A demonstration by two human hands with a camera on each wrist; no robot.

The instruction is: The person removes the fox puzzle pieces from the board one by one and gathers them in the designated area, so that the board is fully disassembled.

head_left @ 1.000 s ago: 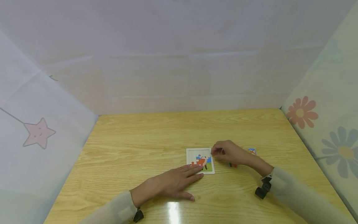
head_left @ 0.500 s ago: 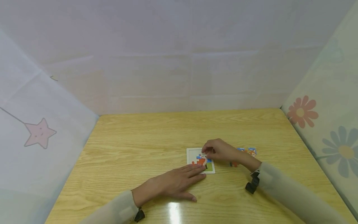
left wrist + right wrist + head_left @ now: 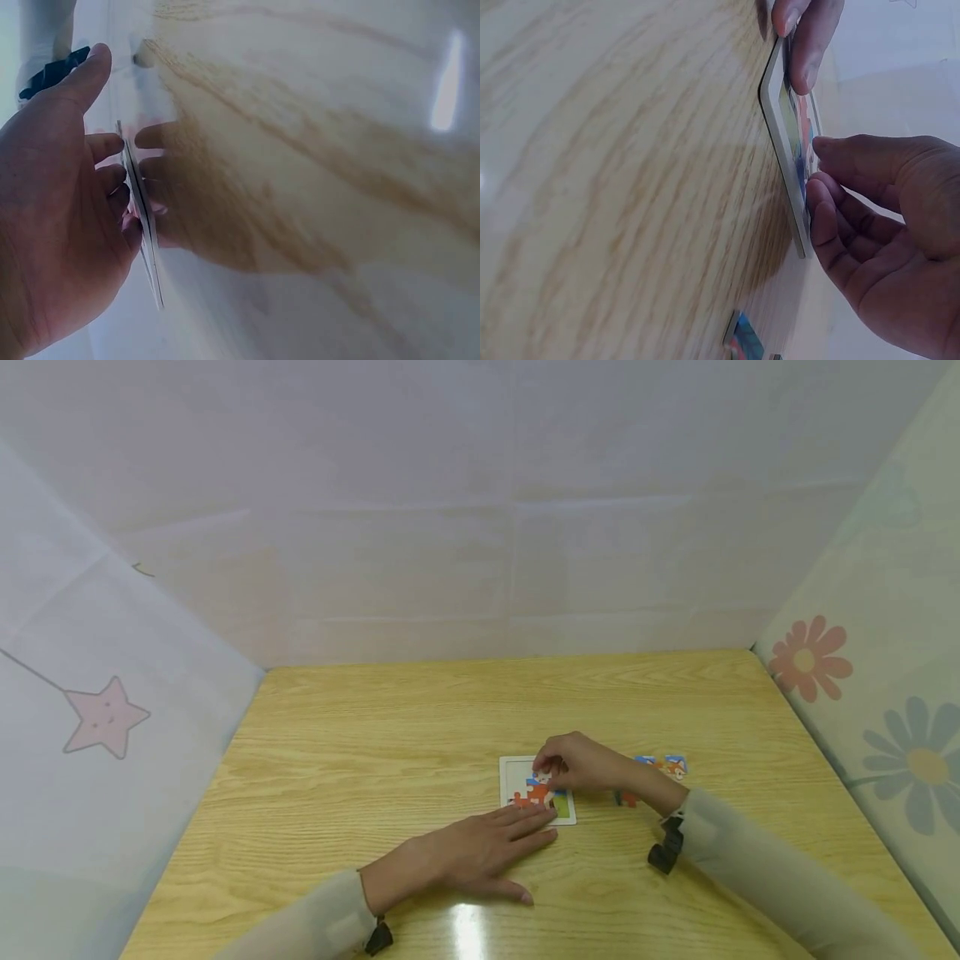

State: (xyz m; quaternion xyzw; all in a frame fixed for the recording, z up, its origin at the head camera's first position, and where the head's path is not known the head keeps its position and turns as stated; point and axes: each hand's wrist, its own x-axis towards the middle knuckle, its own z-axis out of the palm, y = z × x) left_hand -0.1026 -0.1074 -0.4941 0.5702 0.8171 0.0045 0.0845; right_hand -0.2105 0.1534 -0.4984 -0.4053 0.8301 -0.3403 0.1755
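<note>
A small square jigsaw puzzle tray (image 3: 503, 781) with a white rim lies on the wooden table. Inside it, joined pieces (image 3: 536, 793) form part of an orange animal on blue and green; the tray's upper left shows bare backing. My left hand (image 3: 480, 852) lies flat with straight fingers over the tray's near edge. Over the tray's upper right, my right hand (image 3: 581, 766) has its fingers curled, pinching a puzzle piece mostly hidden beneath them. In the right wrist view its thumb and fingertips (image 3: 823, 147) meet at the picture surface, just inside the rim.
Several loose puzzle pieces (image 3: 677, 767) lie right of the tray, partly behind the right forearm. One loose piece (image 3: 746, 337) shows low in the right wrist view. Pale cloth walls (image 3: 480, 568) enclose the table (image 3: 360, 735) at the back and sides.
My right hand has moved left from beside the tray's right rim to over the joined pieces, uncovering more loose pieces. The left hand has slid slightly right.
</note>
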